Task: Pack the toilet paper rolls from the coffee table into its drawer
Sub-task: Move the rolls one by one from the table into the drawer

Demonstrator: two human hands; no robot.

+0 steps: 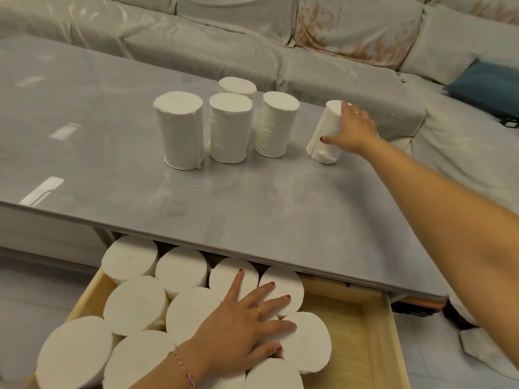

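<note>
Several white toilet paper rolls stand upright on the grey coffee table (196, 209). My right hand (352, 130) grips the rightmost roll (323, 136), which tilts to the left. Left of it stand three rolls in a row (229, 127), with another roll (237, 85) behind them. Below the table's front edge the wooden drawer (362, 327) is pulled out, its left part packed with several upright rolls (134, 304). My left hand (247, 324) lies flat, fingers spread, on top of the packed rolls.
A pale sofa (252, 37) wraps around the far and right sides of the table, with a blue cushion (486, 85) on its right part. The right part of the drawer shows bare wood. Pale floor lies at lower right.
</note>
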